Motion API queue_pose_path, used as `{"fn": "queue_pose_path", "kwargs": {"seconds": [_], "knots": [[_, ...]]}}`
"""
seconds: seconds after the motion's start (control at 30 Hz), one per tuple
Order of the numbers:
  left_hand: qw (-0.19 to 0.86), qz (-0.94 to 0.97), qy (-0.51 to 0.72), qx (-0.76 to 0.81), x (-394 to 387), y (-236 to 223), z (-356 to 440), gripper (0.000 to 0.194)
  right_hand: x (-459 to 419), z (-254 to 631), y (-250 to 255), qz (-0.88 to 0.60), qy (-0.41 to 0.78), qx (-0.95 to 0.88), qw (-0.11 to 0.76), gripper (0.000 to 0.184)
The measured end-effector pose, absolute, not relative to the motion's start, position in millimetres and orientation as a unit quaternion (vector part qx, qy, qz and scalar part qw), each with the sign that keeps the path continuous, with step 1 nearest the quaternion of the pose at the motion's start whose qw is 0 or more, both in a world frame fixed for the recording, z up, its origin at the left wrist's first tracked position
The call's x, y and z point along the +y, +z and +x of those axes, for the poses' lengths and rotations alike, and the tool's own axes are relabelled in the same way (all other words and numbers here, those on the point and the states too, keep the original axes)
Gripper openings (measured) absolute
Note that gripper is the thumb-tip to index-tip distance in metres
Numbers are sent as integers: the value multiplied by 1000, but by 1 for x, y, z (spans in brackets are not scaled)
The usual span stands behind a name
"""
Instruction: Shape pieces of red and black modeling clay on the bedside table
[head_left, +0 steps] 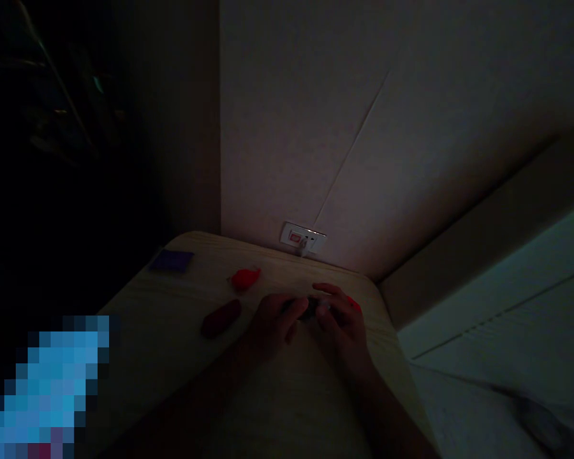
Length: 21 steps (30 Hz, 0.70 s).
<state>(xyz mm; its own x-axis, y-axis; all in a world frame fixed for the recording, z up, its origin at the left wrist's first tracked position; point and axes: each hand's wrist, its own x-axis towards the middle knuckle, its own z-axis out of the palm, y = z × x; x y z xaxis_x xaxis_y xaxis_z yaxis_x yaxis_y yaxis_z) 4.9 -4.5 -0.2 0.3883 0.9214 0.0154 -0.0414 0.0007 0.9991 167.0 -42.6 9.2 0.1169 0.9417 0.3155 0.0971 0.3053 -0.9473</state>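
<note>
The dark item [310, 310] is located above the front-centre of the worktop [287, 401], between the left hand [275, 317] and the right hand [345, 322]. Both hands appear closed on it, thumbs and fingers at opposite ends; the right index finger extends clear. Judged by size, the item is light; its stiffness, surface grip and fragility cannot be told in this low light. Recommended hold: each end, between thumb and fingertips. Count: one dark item, one purple packet [172, 261], one bright red piece [245, 279], one dark red piece [220, 319], and one red object [354, 305] partly hidden behind the right hand.
</note>
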Motion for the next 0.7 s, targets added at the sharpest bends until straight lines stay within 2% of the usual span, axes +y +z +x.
{"fn": "queue_pose_path", "kwargs": {"seconds": [0.13,0.4,0.63,0.7], "knots": [[638,554,380,376,-5,5,5,56,-45,163,13,-467,364,-586,554,13],[661,568,332,360,-4,2,5,62,-42,155,0,-428,500,-405,635,17],[678,556,319,358,-3,3,7,65,-45,161,9,-457,325,-531,635,8],[679,552,321,363,-3,4,7,64,-45,162,9,-488,307,-522,628,7]]}}
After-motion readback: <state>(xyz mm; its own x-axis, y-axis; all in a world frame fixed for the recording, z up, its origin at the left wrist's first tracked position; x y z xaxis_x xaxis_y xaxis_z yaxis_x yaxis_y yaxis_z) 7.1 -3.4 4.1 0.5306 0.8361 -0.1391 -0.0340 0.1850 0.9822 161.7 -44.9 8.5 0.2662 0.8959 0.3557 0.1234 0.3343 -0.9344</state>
